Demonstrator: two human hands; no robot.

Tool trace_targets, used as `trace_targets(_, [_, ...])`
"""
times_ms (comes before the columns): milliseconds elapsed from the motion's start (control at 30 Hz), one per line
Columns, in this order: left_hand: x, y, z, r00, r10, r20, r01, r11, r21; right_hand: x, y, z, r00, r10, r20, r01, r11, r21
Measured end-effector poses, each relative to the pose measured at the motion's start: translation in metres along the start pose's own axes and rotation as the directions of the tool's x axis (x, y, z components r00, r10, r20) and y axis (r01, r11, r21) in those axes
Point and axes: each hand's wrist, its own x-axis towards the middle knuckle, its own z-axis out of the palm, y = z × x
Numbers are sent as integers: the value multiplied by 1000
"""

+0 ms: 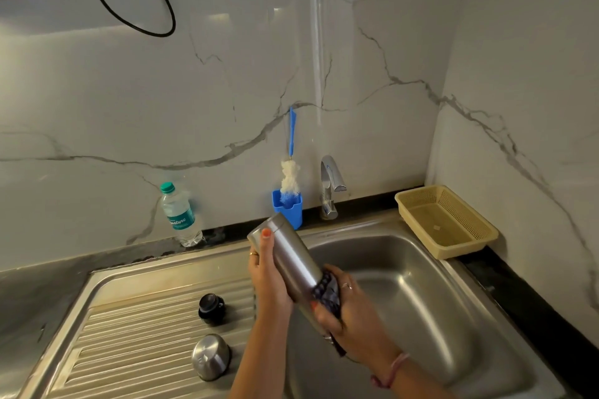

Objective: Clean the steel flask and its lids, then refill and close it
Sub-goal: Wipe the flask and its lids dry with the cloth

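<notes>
Flask (288,256) gripped between left hand (267,278), right hand (350,311)

Flask (288,256) over sink (421,269); lids (211,356) on drainboard (129,334) left.

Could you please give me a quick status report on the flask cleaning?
Left hand grips flask, tilted over sink. Right hand rubs dark scrubber on it. Both lids off, on drainboard. Nothing in the way.
</notes>
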Motion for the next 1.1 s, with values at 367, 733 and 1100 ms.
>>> trace_targets(367, [-10,-16,8,981,17,193,-23,999,31,58,-68,-17,981,-107,-160,116,992,47])
trace_targets(733, [0,-3,-3,983,-37,182,34,999,17,-14,11,-1,994,-55,-94,60,997,51])
trace_targets(1100, [-14,-10,8,917,15,398,-25,999,21,42,-60,-23,981,-93,-169,121,979,163])
